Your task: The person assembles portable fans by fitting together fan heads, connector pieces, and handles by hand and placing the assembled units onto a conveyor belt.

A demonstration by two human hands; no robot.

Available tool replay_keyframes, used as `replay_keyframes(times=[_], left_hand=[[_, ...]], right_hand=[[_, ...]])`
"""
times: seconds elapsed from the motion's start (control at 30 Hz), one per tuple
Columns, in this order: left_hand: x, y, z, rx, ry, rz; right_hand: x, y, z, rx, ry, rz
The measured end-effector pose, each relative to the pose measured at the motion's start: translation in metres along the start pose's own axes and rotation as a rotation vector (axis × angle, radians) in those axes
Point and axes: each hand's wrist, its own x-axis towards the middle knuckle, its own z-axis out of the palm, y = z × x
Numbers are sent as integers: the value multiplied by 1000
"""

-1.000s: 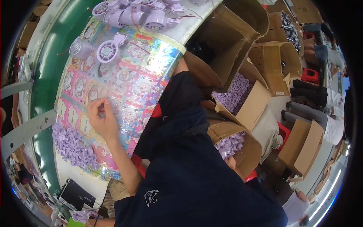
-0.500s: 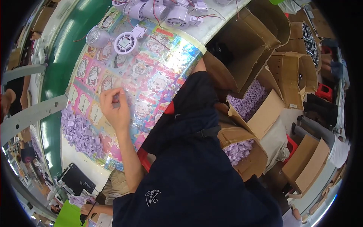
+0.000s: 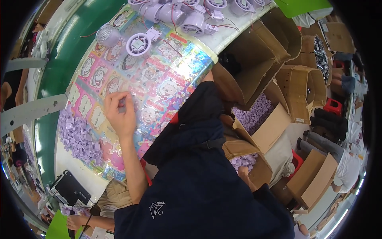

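Observation:
My left hand (image 3: 121, 116) rests on the table mat (image 3: 113, 85), which is printed with colourful cartoon figures. Its fingers are curled in toward the thumb; whatever they hold, if anything, is hidden. To the left of that wrist lies a heap of small purple plastic parts (image 3: 77, 137). My right hand (image 3: 243, 172) is low on the right, at a cardboard box of purple parts (image 3: 244, 160), and its fingertips are hard to make out. Beyond the left hand sit a round purple housing with a ring-shaped face (image 3: 138, 44) and a purple cylinder with a clear end (image 3: 108, 36).
More purple housings with red wires (image 3: 171, 15) crowd the far table end. Open cartons (image 3: 254, 55) stand at right, one filled with purple pieces (image 3: 254, 113). A metal bar (image 3: 34, 113) crosses at left. A black device (image 3: 71, 189) lies near another person's hand (image 3: 74, 222) gripping a dark tool.
My right hand has come into sight at the lower box of purple parts. The left hand keeps its curled pose on the mat. The whole view has shifted slightly.

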Motion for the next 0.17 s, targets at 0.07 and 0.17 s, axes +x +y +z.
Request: replay_keyframes(times=[0.07, 0.17], left_hand=[[-1, 12, -17, 60, 31, 10], [-7, -14, -5, -91, 37, -51]], right_hand=[[-11, -44, -8, 100, 16, 28], [90, 21, 15, -244, 153, -212]])
